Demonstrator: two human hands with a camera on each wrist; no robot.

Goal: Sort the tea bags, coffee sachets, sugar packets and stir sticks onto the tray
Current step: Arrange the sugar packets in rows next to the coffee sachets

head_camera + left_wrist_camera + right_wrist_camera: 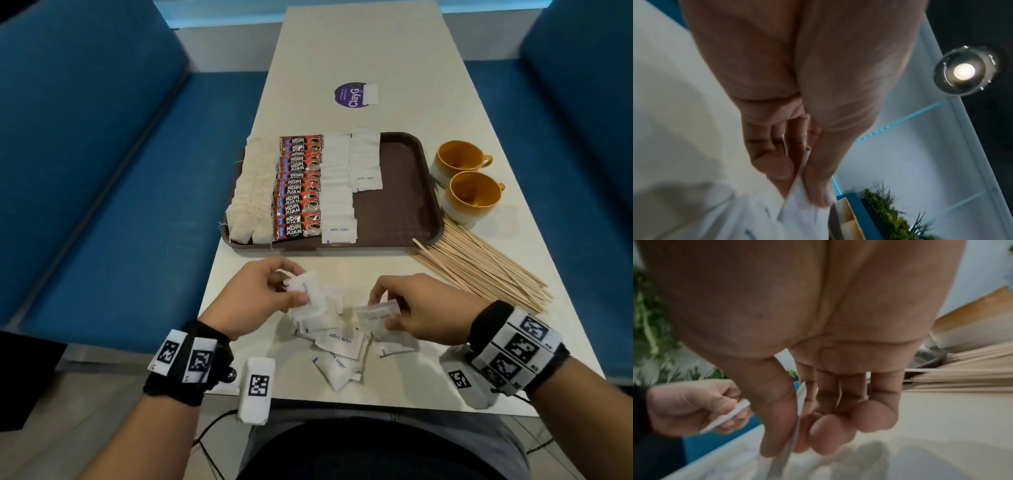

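Over loose pile, both hands pinch sugar packets (310, 294); only head view shows tray (404, 192).

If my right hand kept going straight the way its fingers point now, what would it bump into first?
Probably the left hand and the sugar packets it grips: the right hand, pinching its own sugar packet, points leftward across the table. Depth is unclear.

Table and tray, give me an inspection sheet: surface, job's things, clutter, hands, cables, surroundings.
Surface: pale table.
Job's things: tray holds tea bags, coffee sachets, sugar packets; loose sugar packets near edge; stir sticks off tray.
Clutter: two cups, purple sticker.
Hands: left hand and right hand each pinch a packet.
Cables: black cable below table edge.
Surroundings: blue benches.
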